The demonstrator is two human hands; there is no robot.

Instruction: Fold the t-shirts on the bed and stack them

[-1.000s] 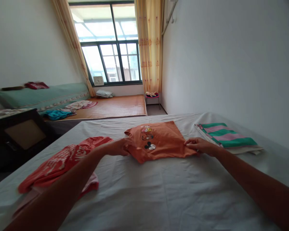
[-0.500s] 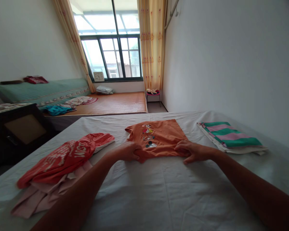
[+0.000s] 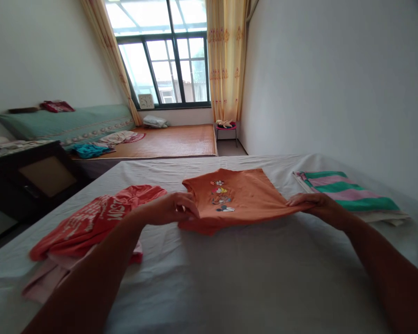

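A folded orange shirt (image 3: 240,197) with a cartoon print lies in the middle of the white bed sheet (image 3: 230,278). My left hand (image 3: 172,208) pinches the shirt's near left edge. My right hand (image 3: 308,202) grips its near right corner and pulls it out toward the right, so the front edge is lifted a little off the sheet. Both arms reach forward from the bottom of the view.
A red printed shirt (image 3: 97,220) lies on pink cloth at the left. A folded green and pink striped cloth (image 3: 348,195) sits at the right by the wall. Beyond the bed are a mat-covered bed (image 3: 167,141), a dark cabinet (image 3: 38,176), a small stool (image 3: 226,126) and a window.
My hands moved apart along the orange shirt's near edge: the right one went out to the right corner and the left one stayed at the left, stretching and lifting the edge.
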